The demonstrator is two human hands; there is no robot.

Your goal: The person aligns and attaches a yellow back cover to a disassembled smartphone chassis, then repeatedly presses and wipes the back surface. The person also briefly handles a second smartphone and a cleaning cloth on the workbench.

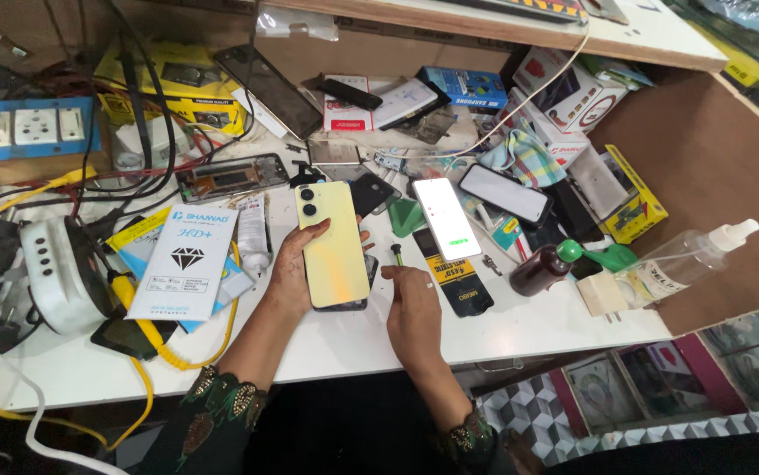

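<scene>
1. Hands work over a cluttered white table (520, 330), close to its front edge.
2. The left hand (289, 268) grips a pale yellow phone (333, 244) by its left side, back cover facing up, camera lenses toward the table's far edge.
3. The phone sits slightly tilted above a dark phone (355, 303) that peeks out beneath its lower right corner.
4. The right hand (414, 308) rests just right of the yellow phone with fingers curled; a small green-tipped tool (397, 253) stands just above its fingers, and whether they hold it cannot be told.
5. A lit white phone (446, 217) lies farther back; a clear spray bottle (692, 255) lies toward the right edge.
</scene>
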